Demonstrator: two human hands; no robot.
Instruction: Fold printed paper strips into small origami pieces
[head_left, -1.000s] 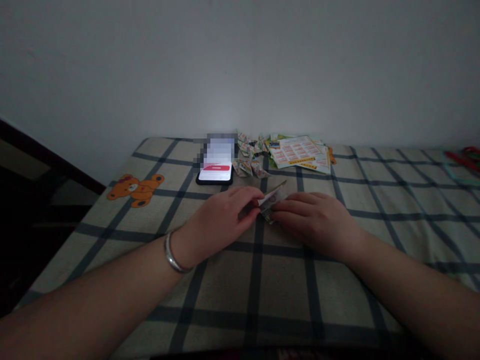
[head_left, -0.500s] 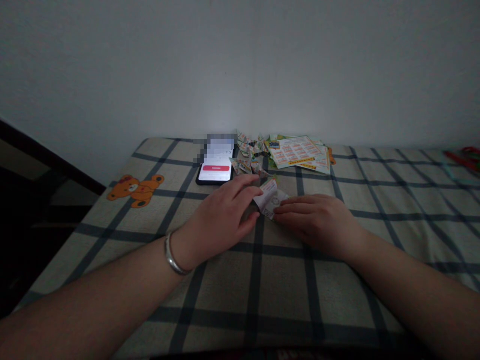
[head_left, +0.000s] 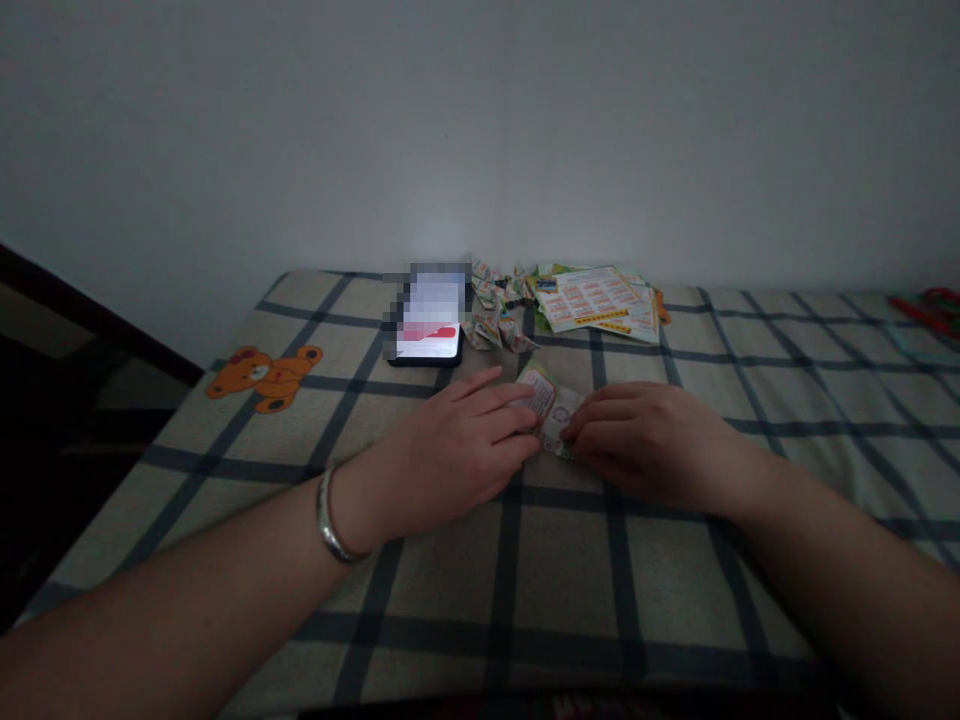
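Note:
A small piece of printed paper [head_left: 556, 412], partly folded, lies on the checked cloth between my two hands. My left hand [head_left: 469, 440], with a silver bangle at the wrist, grips its left side; the index finger is raised off it. On the right side, my right hand [head_left: 649, 435] has its fingers closed on the paper, thumb hidden underneath. Just beyond them are several folded paper pieces [head_left: 499, 325] in a loose heap. Beside that heap rests a stack of printed sheets [head_left: 589, 300] with red and yellow print.
A lit phone [head_left: 427, 320] leans left of the folded pieces, its screen partly blurred. The checked cloth [head_left: 450, 610] covers the table and bears a teddy bear print [head_left: 266, 378]. A red object [head_left: 934, 310] sits at the far right. The wall [head_left: 480, 130] stands behind.
My left hand has moved slightly right and down, its fingers now on the paper's folded part, which lies flatter. My right hand has shifted a little to the right.

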